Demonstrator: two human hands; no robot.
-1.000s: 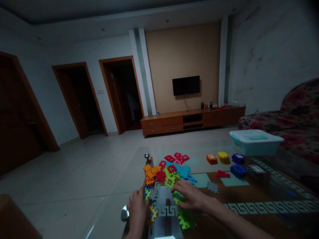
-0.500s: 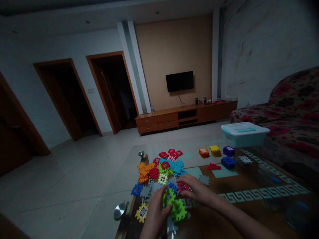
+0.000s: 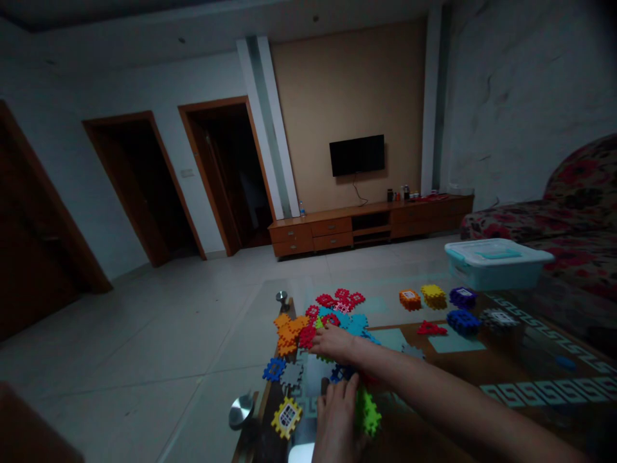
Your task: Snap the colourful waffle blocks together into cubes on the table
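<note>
My left hand (image 3: 336, 415) is curled against a stack of bright green notched building tiles (image 3: 369, 415) near the table's front. Its thumb is mostly hidden. Stretched across from the right, my right hand (image 3: 332, 343) bends its fingers down over the middle of the tile pile, where bits of light green show around it. What lies under those fingers is hidden. Red tiles (image 3: 307, 336) and orange tiles (image 3: 289, 331) sit just left of it, with light blue tiles (image 3: 357, 323) behind. A blue tile (image 3: 274, 369), a grey tile (image 3: 292, 373) and a yellow window tile (image 3: 287, 417) lie left of my hands.
Sorted stacks of orange (image 3: 409, 299), yellow (image 3: 434, 296), purple (image 3: 463, 296), blue (image 3: 463, 322) and grey tiles (image 3: 500, 319) stand at the right. A lidded storage box (image 3: 496, 273) is behind them. Metal knobs (image 3: 241, 411) line the glass table's left edge.
My right hand has moved forward and left, from beside the red tile onto the pile's middle. My left hand has turned over the green tiles. The view has shifted slightly left.
</note>
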